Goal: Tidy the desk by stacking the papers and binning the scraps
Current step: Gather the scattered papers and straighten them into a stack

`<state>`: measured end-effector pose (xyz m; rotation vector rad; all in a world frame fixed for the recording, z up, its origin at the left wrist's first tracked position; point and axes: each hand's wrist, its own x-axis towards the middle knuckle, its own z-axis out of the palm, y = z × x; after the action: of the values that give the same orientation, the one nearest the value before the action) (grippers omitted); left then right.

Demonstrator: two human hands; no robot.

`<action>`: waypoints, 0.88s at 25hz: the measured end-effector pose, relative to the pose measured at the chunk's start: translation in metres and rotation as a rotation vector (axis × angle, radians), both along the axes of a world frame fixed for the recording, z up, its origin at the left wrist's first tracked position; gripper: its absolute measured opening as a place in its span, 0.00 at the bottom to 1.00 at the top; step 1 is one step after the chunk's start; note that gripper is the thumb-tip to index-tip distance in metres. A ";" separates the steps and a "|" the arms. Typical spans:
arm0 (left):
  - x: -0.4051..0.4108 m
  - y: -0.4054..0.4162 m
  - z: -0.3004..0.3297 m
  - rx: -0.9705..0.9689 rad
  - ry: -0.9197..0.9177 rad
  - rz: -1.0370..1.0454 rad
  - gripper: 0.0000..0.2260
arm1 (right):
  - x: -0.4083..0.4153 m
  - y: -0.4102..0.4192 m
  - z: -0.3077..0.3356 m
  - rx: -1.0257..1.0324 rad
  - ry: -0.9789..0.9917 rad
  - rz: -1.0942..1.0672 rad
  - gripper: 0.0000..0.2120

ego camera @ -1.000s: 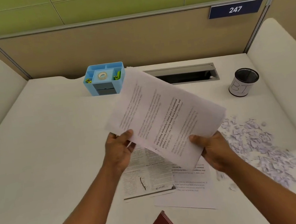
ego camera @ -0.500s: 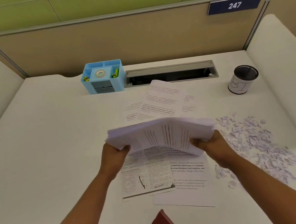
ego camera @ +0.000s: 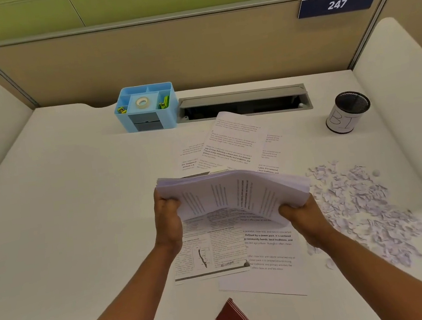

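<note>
Now that the sheaf of papers [ego camera: 233, 194], gripped at each end by the left hand [ego camera: 168, 220] and right hand [ego camera: 301, 215], has tipped from upright to flat above the desk [ego camera: 64, 219], squaring is likely next.

Paper stack [ego camera: 233, 194], a second ago tilted up facing camera, was swung down to nearly flat, long edge forward, sagging between left hand [ego camera: 168, 219] and right hand [ego camera: 302, 217]. Both hands shifted to stack's side edges. Lowering uncovered loose printed sheets [ego camera: 232, 143] lying on desk [ego camera: 76, 204] behind.
</note>
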<state>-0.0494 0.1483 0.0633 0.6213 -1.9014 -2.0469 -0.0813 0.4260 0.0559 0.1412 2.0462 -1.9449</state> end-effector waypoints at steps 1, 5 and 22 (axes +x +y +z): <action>0.000 -0.001 0.000 -0.002 -0.014 -0.009 0.15 | 0.000 0.000 0.000 0.017 0.004 -0.003 0.21; -0.004 -0.008 0.000 -0.018 -0.028 -0.032 0.19 | -0.004 0.000 0.007 0.045 0.008 0.016 0.20; 0.000 -0.017 -0.022 -0.066 -0.115 -0.085 0.13 | 0.001 0.004 -0.001 0.051 -0.055 0.101 0.24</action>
<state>-0.0489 0.1316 0.0408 0.6663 -2.0857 -2.0295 -0.0803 0.4295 0.0551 0.0996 2.0279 -1.8100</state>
